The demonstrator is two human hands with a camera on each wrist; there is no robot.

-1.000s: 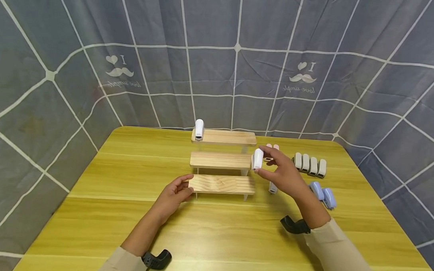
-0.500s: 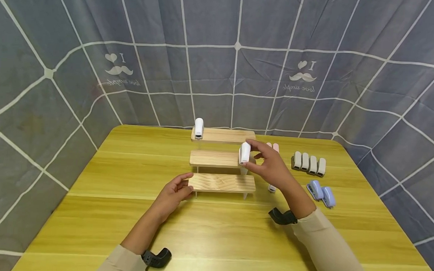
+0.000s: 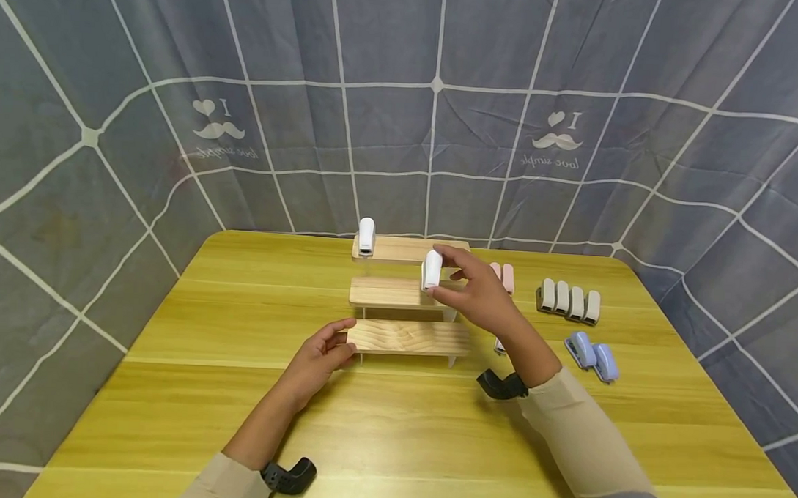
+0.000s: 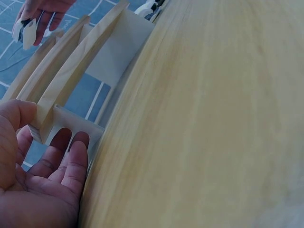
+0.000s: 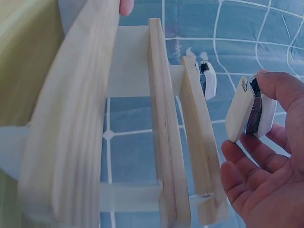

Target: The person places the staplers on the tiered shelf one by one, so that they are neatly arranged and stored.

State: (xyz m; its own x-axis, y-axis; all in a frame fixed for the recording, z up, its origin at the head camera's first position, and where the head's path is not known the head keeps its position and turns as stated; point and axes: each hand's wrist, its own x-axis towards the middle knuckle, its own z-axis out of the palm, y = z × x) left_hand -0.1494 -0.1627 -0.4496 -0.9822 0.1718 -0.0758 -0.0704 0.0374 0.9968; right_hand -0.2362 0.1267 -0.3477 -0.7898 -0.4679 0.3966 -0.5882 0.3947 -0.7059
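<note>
My right hand (image 3: 483, 292) pinches a small white stapler (image 3: 431, 271) between thumb and fingers, held above the wooden stand's middle shelf (image 3: 384, 292). The right wrist view shows the dark metal inside this stapler between its white halves, apart from the boards. With the left hand (image 3: 317, 360) I grip the left end of the lowest shelf (image 3: 409, 337); in the left wrist view its thumb lies against the board (image 4: 46, 114) and several fingers curl beneath. A second white stapler (image 3: 366, 235) stands at the left end of the top shelf (image 3: 419, 250).
Right of the stand, pink staplers (image 3: 507, 277) and another white-bodied one (image 3: 499, 346) are partly hidden by my right arm. Further right stand a row of several light grey staplers (image 3: 569, 302) and two blue staplers (image 3: 580, 349). A grey checked curtain (image 3: 390, 131) hangs behind the table.
My right hand has carried the white stapler leftward and slightly farther back, from beside the stand's right end to over its shelves. The left hand has stayed on the lowest shelf.
</note>
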